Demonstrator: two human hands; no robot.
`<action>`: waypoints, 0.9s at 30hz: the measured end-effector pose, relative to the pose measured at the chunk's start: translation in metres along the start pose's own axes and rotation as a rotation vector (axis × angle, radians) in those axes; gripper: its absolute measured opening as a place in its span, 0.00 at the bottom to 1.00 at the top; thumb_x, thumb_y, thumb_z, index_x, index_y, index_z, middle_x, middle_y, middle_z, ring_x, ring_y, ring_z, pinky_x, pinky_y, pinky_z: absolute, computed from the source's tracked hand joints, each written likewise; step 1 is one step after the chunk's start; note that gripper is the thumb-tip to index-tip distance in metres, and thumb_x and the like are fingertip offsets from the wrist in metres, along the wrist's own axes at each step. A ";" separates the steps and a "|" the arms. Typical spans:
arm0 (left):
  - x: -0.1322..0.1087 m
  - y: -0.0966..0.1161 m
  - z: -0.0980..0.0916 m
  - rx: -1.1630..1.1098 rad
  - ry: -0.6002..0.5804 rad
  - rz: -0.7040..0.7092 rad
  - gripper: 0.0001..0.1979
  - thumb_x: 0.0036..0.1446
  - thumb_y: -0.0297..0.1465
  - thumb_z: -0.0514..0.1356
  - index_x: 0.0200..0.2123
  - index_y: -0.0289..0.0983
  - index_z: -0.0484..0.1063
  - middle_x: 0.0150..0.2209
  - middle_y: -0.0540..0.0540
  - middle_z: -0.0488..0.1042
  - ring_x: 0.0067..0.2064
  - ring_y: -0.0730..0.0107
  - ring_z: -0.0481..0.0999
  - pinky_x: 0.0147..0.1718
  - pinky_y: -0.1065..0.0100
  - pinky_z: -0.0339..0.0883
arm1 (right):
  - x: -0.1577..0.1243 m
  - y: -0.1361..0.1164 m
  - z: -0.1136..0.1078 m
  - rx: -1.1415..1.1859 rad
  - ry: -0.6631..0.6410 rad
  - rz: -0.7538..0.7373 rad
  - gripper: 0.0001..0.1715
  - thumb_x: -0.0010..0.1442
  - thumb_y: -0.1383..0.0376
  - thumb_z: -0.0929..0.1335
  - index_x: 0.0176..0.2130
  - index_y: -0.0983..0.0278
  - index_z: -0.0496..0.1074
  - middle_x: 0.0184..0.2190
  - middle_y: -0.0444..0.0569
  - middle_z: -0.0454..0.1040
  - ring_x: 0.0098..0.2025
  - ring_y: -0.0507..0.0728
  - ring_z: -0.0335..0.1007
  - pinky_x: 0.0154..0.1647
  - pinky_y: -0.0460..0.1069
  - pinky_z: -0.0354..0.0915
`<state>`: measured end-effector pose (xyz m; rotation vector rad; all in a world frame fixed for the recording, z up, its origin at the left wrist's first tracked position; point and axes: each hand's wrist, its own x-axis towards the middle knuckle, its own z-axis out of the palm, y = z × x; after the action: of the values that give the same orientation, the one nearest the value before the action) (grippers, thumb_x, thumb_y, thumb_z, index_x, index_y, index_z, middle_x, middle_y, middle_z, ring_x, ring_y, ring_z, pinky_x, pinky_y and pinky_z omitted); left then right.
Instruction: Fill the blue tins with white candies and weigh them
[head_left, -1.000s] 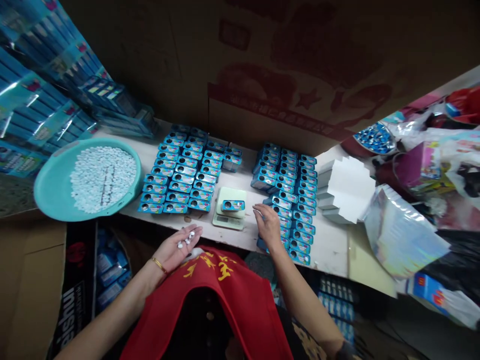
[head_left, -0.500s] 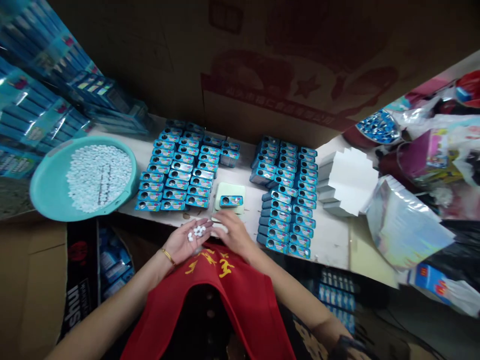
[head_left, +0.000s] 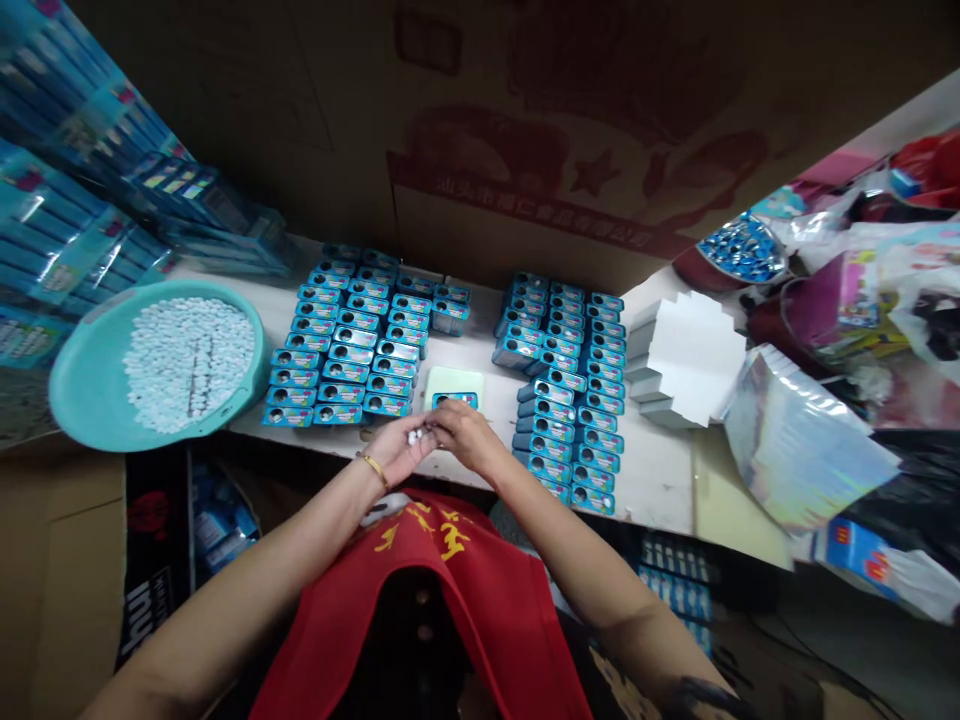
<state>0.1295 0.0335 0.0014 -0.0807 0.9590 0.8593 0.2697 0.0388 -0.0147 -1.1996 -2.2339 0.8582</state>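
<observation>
My left hand is cupped palm up at the table's near edge and holds several small white tablets. My right hand has come against it, its fingers pinched at the tablets. Both hands sit just in front of a pale green scale, on which lies one small blue tin, partly hidden by my fingers. Rows of the same blue tins lie to the left and to the right of the scale.
A teal basin full of white tablets stands at the left end of the white table. Stacked white boxes and shiny foil bags lie to the right. A cardboard wall rises behind; blue packs pile up far left.
My right hand left the tins on the right and swept left to meet my left hand. The left hand rose toward the scale and curled around the tablets.
</observation>
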 end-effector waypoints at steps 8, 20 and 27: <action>0.019 0.009 0.018 0.282 0.117 0.172 0.13 0.42 0.13 0.56 0.30 0.30 0.73 0.27 0.44 0.74 0.32 0.75 0.72 0.37 0.72 0.65 | 0.004 0.018 0.003 0.199 0.285 0.194 0.09 0.53 0.71 0.64 0.35 0.63 0.72 0.31 0.47 0.71 0.35 0.51 0.67 0.37 0.46 0.63; 0.024 0.012 0.013 0.286 0.130 0.245 0.10 0.41 0.15 0.59 0.30 0.29 0.72 0.28 0.43 0.74 0.32 0.74 0.73 0.33 0.75 0.66 | -0.001 0.029 0.002 -0.270 0.078 0.200 0.16 0.57 0.72 0.59 0.43 0.62 0.68 0.36 0.51 0.69 0.39 0.56 0.62 0.40 0.50 0.61; 0.001 0.022 -0.021 0.177 0.128 0.126 0.07 0.51 0.22 0.55 0.33 0.29 0.71 0.26 0.42 0.73 0.28 0.74 0.73 0.23 0.77 0.66 | -0.003 -0.002 0.003 -0.109 0.162 0.145 0.13 0.59 0.67 0.59 0.43 0.62 0.68 0.38 0.50 0.70 0.42 0.55 0.64 0.43 0.49 0.61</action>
<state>0.1009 0.0400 -0.0053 0.0781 1.1659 0.8895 0.2682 0.0346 -0.0159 -1.4426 -2.1065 0.6734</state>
